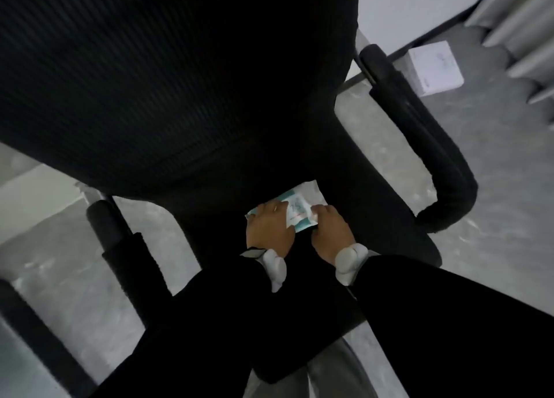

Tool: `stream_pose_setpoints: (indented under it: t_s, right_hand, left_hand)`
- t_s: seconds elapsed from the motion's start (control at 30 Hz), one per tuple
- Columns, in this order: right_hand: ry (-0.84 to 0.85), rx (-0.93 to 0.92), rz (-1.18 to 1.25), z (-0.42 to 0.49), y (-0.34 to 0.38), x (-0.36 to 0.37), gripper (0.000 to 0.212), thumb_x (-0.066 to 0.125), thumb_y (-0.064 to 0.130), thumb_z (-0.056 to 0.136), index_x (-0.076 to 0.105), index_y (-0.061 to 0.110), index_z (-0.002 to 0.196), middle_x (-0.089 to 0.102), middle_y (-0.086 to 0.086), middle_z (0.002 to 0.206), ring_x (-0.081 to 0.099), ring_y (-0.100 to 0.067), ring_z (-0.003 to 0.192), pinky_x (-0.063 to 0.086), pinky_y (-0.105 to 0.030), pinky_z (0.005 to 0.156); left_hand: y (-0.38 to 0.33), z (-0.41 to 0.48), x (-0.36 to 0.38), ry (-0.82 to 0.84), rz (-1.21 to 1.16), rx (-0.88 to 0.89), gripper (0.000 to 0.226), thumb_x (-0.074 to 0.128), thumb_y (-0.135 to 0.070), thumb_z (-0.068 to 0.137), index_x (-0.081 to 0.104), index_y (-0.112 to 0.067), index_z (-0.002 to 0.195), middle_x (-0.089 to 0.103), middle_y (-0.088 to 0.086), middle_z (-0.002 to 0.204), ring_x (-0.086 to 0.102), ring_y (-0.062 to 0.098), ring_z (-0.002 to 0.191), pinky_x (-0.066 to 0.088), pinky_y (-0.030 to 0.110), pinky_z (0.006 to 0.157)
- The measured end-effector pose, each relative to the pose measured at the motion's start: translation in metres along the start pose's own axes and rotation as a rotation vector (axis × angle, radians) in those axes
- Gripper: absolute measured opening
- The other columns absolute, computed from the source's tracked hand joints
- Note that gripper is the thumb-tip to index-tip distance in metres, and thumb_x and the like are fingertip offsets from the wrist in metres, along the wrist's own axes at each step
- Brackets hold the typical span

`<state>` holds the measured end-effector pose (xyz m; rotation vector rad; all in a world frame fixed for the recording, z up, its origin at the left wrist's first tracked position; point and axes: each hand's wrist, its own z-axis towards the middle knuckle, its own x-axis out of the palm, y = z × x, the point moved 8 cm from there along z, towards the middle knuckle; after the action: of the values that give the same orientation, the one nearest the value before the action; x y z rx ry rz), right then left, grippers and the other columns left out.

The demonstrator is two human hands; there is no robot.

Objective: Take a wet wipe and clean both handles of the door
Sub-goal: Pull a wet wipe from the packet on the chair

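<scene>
Here, the wipe pack lies on the black chair seat. The left hand presses flat on it. The right hand has its grip pinching the pack's right edge.

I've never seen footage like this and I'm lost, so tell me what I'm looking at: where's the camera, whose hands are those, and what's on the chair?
There is no machine here. A person wears a camera on the head, looking down, so this single picture is their own view. Below them is a black office chair. On its seat lies a wet-wipe pack. The left hand rests on it, and the right hand seems to pinch its flap. A white box sits on the floor.
</scene>
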<state>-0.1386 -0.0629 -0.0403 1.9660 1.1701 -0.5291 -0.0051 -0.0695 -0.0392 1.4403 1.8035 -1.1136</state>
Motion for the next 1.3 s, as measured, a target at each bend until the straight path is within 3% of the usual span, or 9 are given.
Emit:
stream_pose_setpoints:
  t_s: [0.13,0.4,0.57,0.63,0.77,0.87,1.1,1.23,1.3]
  right_hand:
    - [-0.031,-0.002,-0.036,0.002,-0.005,0.005,0.057,0.052,0.002,0.089,0.044,0.012,0.144,0.050,-0.011,0.141,0.055,-0.031,0.123,0.047,-0.040,0.101]
    - [-0.091,0.041,-0.094,0.002,0.003,0.010,0.046,0.052,0.007,0.090,0.052,0.016,0.134,0.063,-0.006,0.123,0.062,-0.027,0.112,0.053,-0.039,0.090]
    - [-0.103,0.065,-0.162,0.004,0.005,0.007,0.021,0.052,0.006,0.086,0.043,0.015,0.102,0.066,-0.004,0.096,0.065,-0.026,0.088,0.050,-0.036,0.067]
    - [-0.097,0.055,-0.200,0.002,0.008,0.007,0.025,0.054,0.006,0.086,0.033,0.018,0.093,0.064,-0.003,0.091,0.064,-0.025,0.082,0.045,-0.034,0.062]
    - [-0.072,0.053,-0.258,0.002,0.012,0.013,0.022,0.057,0.009,0.085,0.042,0.013,0.102,0.066,-0.003,0.091,0.059,-0.022,0.074,0.039,-0.032,0.060]
    - [-0.014,0.063,-0.270,0.002,0.015,0.018,0.038,0.059,0.012,0.086,0.044,0.010,0.121,0.068,-0.006,0.099,0.067,-0.025,0.088,0.042,-0.033,0.062]
    - [0.068,0.080,-0.295,0.004,0.016,0.017,0.039,0.062,0.014,0.085,0.044,0.013,0.120,0.067,-0.006,0.108,0.067,-0.026,0.097,0.044,-0.033,0.067]
    - [0.092,0.109,-0.304,0.002,0.014,0.020,0.041,0.064,0.013,0.086,0.045,0.013,0.121,0.065,-0.006,0.112,0.068,-0.025,0.100,0.043,-0.031,0.069]
    - [0.063,0.121,-0.273,0.000,0.015,0.022,0.042,0.064,0.013,0.086,0.043,0.014,0.123,0.065,-0.006,0.111,0.068,-0.025,0.098,0.043,-0.031,0.067]
  left_hand:
    - [-0.002,0.010,0.003,-0.032,0.110,-0.024,0.060,0.063,-0.041,0.088,0.045,-0.024,0.143,0.046,0.001,0.141,0.044,0.026,0.128,0.043,0.046,0.100]
    - [-0.007,0.024,0.002,-0.020,0.330,0.107,0.062,0.066,-0.050,0.084,0.052,-0.013,0.132,0.053,0.007,0.129,0.054,0.029,0.113,0.044,0.043,0.089]
    - [-0.014,0.027,0.004,0.059,0.498,0.202,0.063,0.062,-0.041,0.087,0.052,-0.001,0.134,0.055,0.015,0.126,0.061,0.034,0.104,0.045,0.043,0.091]
    - [-0.017,0.030,0.006,0.106,0.503,0.206,0.062,0.061,-0.039,0.087,0.051,0.002,0.132,0.054,0.017,0.124,0.061,0.034,0.104,0.043,0.041,0.090]
    - [-0.014,0.035,0.006,0.115,0.465,0.205,0.063,0.060,-0.043,0.086,0.050,0.002,0.130,0.052,0.017,0.125,0.060,0.034,0.106,0.043,0.039,0.088]
    - [-0.010,0.038,0.005,0.115,0.447,0.228,0.063,0.055,-0.047,0.090,0.050,0.000,0.131,0.052,0.016,0.126,0.060,0.034,0.108,0.043,0.039,0.087]
    - [-0.005,0.042,0.002,0.133,0.386,0.240,0.054,0.049,-0.047,0.095,0.054,-0.003,0.126,0.055,0.016,0.124,0.060,0.034,0.107,0.043,0.037,0.082]
    - [0.022,0.051,-0.016,0.056,-0.005,-0.007,0.041,0.043,-0.036,0.103,0.066,-0.003,0.102,0.071,0.020,0.106,0.067,0.038,0.095,0.042,0.035,0.071]
    - [0.036,0.053,-0.019,-0.010,-0.105,-0.088,0.039,0.043,-0.037,0.103,0.063,-0.009,0.120,0.071,0.021,0.113,0.066,0.040,0.102,0.047,0.039,0.078]
